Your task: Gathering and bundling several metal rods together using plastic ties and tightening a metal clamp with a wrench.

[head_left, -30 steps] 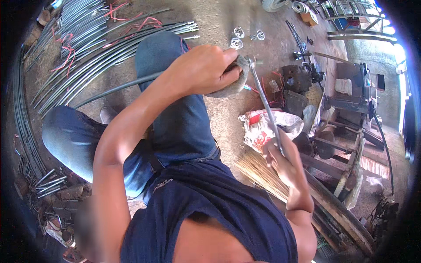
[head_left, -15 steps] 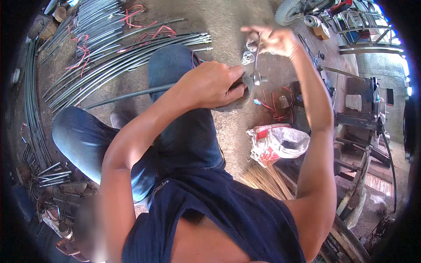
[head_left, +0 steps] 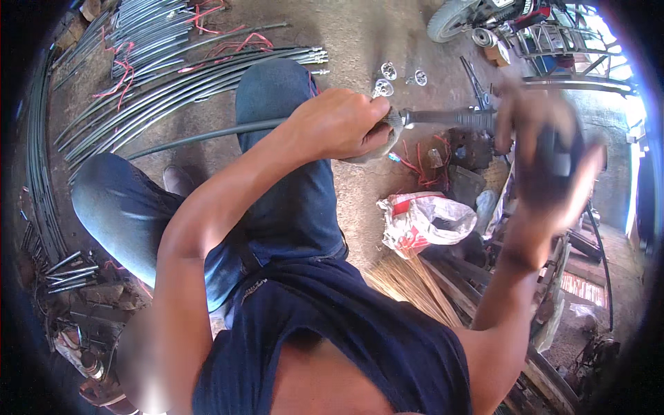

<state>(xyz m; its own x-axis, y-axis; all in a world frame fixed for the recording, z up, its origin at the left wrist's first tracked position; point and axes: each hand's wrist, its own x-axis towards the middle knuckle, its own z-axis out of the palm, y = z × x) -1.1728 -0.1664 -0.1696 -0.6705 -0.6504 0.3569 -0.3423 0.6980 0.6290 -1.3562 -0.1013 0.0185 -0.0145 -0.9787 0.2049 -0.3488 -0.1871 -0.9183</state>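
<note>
My left hand [head_left: 339, 124] is closed around a long grey rod [head_left: 207, 138] that lies across my raised knee. Dark textured material [head_left: 394, 124] shows under the fingers at the rod's right end. Out from there, in line with the rod, runs a dark long-nosed tool [head_left: 449, 119]. My right hand [head_left: 546, 152], smeared by motion, is at the tool's dark rear part and appears wrapped around it. Beyond my left hand, small round shiny pieces [head_left: 384, 88] lie on the ground.
Bundles of grey rods [head_left: 207, 90] with red ties [head_left: 123, 69] lie on the floor at the far left. A white and red sack [head_left: 415, 225] stands to the right, beside a straw broom [head_left: 408, 283]. A motorbike wheel [head_left: 449, 21] is at the far right.
My right hand has moved right and nearer, away from the upright metal piece by my left hand. The dark tool now meets the rod's end. My left hand still grips the rod.
</note>
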